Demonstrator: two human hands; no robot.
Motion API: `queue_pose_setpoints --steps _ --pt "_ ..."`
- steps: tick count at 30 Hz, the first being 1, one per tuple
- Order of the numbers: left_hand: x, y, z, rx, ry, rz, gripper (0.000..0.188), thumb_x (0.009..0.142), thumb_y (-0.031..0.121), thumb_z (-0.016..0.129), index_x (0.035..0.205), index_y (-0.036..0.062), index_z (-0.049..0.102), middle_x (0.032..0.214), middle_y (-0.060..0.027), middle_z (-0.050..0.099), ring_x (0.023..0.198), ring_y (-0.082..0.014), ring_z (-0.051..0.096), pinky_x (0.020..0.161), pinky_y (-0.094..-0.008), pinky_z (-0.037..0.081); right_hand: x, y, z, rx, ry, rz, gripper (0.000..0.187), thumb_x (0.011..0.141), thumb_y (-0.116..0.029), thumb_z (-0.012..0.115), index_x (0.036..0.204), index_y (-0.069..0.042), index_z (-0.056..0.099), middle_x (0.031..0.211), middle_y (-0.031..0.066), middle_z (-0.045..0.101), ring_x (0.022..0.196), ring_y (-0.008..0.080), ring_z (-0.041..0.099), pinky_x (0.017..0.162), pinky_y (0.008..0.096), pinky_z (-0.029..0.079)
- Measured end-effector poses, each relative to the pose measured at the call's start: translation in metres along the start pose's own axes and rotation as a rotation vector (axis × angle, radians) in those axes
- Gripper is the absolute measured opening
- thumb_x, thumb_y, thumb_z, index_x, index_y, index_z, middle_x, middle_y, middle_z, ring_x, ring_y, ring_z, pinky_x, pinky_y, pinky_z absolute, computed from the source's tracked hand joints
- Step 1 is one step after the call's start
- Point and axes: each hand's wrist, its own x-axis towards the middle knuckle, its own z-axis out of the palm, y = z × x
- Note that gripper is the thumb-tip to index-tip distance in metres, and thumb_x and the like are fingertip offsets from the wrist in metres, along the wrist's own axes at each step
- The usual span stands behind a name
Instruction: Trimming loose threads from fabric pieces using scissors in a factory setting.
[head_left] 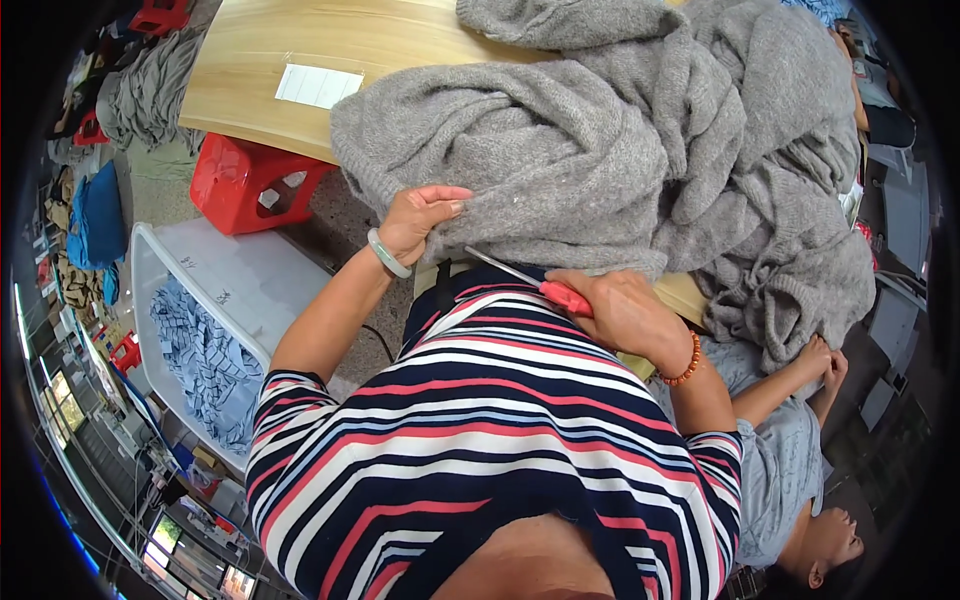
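A large grey knit garment (540, 150) lies rumpled over the near edge of the table, its folds hanging toward my body. At its lower left edge my left hand (425, 215) is closed, thumb against fingers, pinching the knit. My right hand (625, 308) is wrapped round the red handle of a slender, pointed metal tool (515, 270). The tool's tip points up and left, toward the knit near my left hand, and looks apart from it. I cannot tell whether the tool has one blade or two.
More grey knitwear (760, 110) is heaped at the right. The wooden table (250, 60) carries a white paper (318, 86). A red stool (240, 185) and a pale bin (250, 275) of blue checked cloth (205, 360) stand at left. A co-worker's hands (822, 360) touch the heap at right.
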Motion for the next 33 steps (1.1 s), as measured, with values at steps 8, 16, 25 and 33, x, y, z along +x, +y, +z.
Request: queue_pose_setpoints --steps 8,16,25,33 --pt "-0.002 0.007 0.002 0.013 -0.024 0.015 0.023 0.086 0.003 0.062 0.108 -0.0025 0.063 0.097 -0.0052 0.066 0.085 -0.007 0.06 0.079 -0.0184 0.047 -0.005 0.005 -0.003 0.024 0.026 0.028 0.039 0.082 -0.021 0.062 0.119 -0.012 0.055 0.076 0.0214 0.063 0.071 0.0399 0.061 0.064 0.0463 0.048" --pt "0.043 0.011 0.037 0.654 -0.433 0.195 0.037 0.081 0.019 0.071 0.109 -0.0038 0.062 0.09 0.0004 0.064 0.077 -0.0054 0.053 0.07 -0.0219 0.044 -0.023 0.004 -0.015 0.07 0.172 0.138 0.038 0.082 -0.017 0.062 0.119 -0.011 0.054 0.08 0.0213 0.063 0.074 0.0398 0.06 0.065 0.0457 0.047" --pt "0.039 0.011 0.038 0.58 -0.211 0.165 0.012 0.081 0.008 0.065 0.088 -0.0017 0.068 0.076 0.0034 0.063 0.069 -0.0031 0.051 0.06 -0.0218 0.042 -0.037 0.004 -0.005 -0.059 0.144 0.17 0.037 0.082 -0.019 0.062 0.117 -0.011 0.056 0.069 0.0227 0.06 0.067 0.0406 0.059 0.061 0.0469 0.045" --pt "0.028 0.007 0.031 0.343 -0.278 0.058 0.024 0.084 0.001 0.059 0.107 -0.0053 0.062 0.1 -0.004 0.066 0.087 -0.0087 0.057 0.079 -0.023 0.046 -0.026 0.002 -0.006 -0.039 0.104 0.2 0.038 0.082 -0.02 0.062 0.119 -0.012 0.056 0.073 0.0234 0.061 0.069 0.0406 0.06 0.063 0.0465 0.047"
